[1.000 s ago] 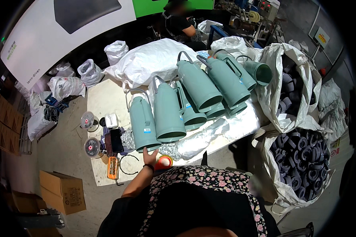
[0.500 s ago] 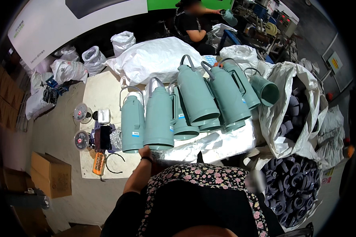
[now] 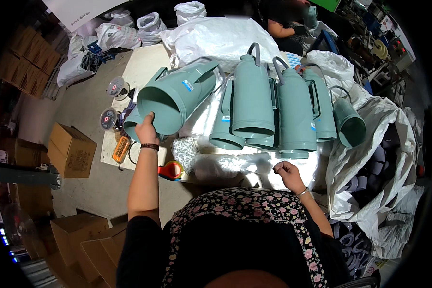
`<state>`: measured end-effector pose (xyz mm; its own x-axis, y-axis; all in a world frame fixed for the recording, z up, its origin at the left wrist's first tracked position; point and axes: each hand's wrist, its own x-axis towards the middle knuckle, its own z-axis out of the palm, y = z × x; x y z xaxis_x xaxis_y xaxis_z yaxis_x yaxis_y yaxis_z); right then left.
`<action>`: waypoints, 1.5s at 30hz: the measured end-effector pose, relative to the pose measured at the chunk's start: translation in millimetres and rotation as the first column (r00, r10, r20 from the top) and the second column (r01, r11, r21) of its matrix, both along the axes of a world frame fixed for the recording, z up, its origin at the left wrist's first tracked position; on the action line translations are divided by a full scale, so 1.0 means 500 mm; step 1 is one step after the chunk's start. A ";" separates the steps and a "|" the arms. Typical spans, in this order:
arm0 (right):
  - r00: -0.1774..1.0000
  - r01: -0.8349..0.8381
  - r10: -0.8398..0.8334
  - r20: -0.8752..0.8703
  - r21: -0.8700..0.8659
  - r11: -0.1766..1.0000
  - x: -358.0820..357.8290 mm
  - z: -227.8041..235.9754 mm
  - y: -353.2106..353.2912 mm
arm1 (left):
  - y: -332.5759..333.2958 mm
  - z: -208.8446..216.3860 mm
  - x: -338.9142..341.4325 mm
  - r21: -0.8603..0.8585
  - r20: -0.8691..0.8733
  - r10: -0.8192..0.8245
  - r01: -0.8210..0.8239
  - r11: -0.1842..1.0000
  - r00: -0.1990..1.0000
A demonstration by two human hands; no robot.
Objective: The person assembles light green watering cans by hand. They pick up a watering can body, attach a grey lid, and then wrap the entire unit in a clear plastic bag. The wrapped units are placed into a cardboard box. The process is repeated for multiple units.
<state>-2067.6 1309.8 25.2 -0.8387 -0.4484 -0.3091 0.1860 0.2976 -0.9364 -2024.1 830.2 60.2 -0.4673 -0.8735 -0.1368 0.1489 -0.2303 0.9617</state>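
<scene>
My left hand (image 3: pixel 146 128) grips the lower rim of a pale green thermos flask casing (image 3: pixel 189 96). That casing is tipped over, with its open bottom facing me and its spout end away. Partly behind it shows the rim of another green casing (image 3: pixel 130 126). My right hand (image 3: pixel 289 176) hovers by the table's front edge, fingertips pinched together; whatever they hold is too small to make out. Close to it lies a clear plastic-wrapped bundle (image 3: pixel 225 164). Several more casings with grey handles, such as this thermos casing (image 3: pixel 253 96), stand to the right.
Scissors (image 3: pixel 172 170) with orange-red handles and a speckled bag (image 3: pixel 183 150) lie along the front edge. An orange pack (image 3: pixel 121 150) sits at the left. A white sack (image 3: pixel 341 168) of dark plastic parts stands right. Cardboard boxes (image 3: pixel 72 151) are on the floor. Another person (image 3: pixel 283 29) sits beyond.
The left-hand thermos casing has gone from upright to tipped, its open bottom now toward me. My right hand has come into view. The whole view has shifted, showing scissors at the front edge.
</scene>
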 end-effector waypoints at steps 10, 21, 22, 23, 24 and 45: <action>0.978 0.039 -0.001 0.209 -0.178 0.983 0.088 0.025 -0.093 | 0.096 -0.487 0.063 0.111 0.009 -0.345 0.342 0.933 0.939; 0.949 0.204 -0.260 0.178 0.278 0.938 0.252 -0.110 -0.001 | 0.022 -0.450 0.094 0.363 0.231 -0.528 0.431 0.826 0.818; 0.940 0.227 -0.287 0.186 0.290 0.930 0.261 -0.116 0.006 | 0.017 -0.447 0.096 0.379 0.238 -0.548 0.442 0.813 0.802; 0.929 0.248 -0.315 0.195 0.302 0.920 0.265 -0.115 0.012 | 0.014 -0.449 0.102 0.400 0.245 -0.569 0.453 0.797 0.785; 0.916 0.277 -0.348 0.201 0.313 0.909 0.271 -0.116 0.018 | 0.013 -0.465 0.107 0.278 0.120 -0.575 0.528 0.802 0.810; 0.890 0.224 -0.334 0.309 0.342 0.913 -0.036 -0.331 0.211 | 0.378 -0.462 0.637 0.509 0.695 -0.683 0.824 0.249 -0.224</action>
<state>-2085.7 1415.6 -140.1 -0.7247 -0.0563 -0.6868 0.6033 0.4297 -0.6718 -1705.8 1019.0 -170.9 -0.5438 0.0079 -0.8392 -0.7240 0.5013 0.4739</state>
